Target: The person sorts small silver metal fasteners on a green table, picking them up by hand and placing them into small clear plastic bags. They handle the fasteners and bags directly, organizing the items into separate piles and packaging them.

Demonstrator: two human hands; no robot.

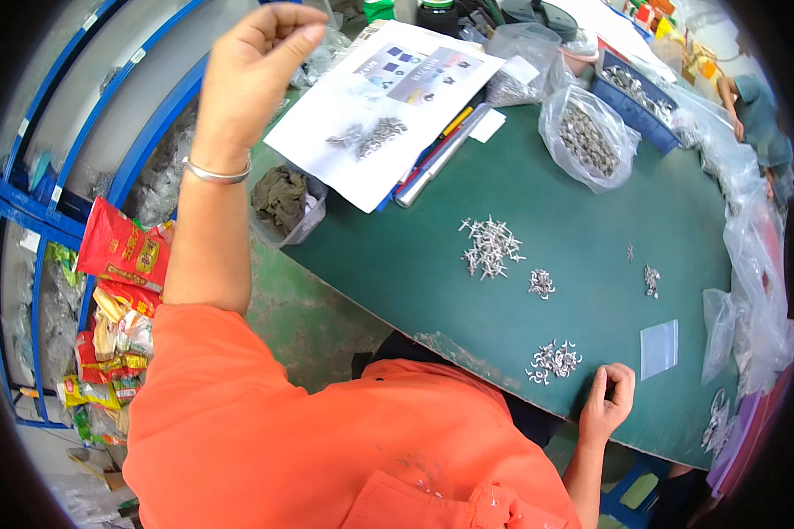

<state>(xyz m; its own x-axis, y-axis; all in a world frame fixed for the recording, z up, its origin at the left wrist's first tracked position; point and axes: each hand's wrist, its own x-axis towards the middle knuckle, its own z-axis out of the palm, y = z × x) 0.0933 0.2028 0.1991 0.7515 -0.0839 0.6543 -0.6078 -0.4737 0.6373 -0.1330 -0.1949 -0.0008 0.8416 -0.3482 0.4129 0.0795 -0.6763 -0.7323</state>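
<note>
My left hand (264,69) is raised beside the papers, thumb and fingertips close together; I see nothing in it. At the near table edge rests my right hand (607,395), its fingers curled and nothing visible in them. Left of it lies a pile of small curved silvery metal pieces (556,361); right of it is a clear zip bag (659,350), flat on the table. Farther back are a pile of cross-shaped metal pieces (491,246) and a smaller pile of metal bits (541,283). Another small cluster (652,282) lies to the right.
Printed sheets (384,112) cover pens and a ruler. A plastic bag of metal parts (585,142) and a blue bin (637,99) stand behind. A plastic tub holding cloth (308,215) is by the left edge, near blue shelving (33,215). Another person (757,119) is at the far right.
</note>
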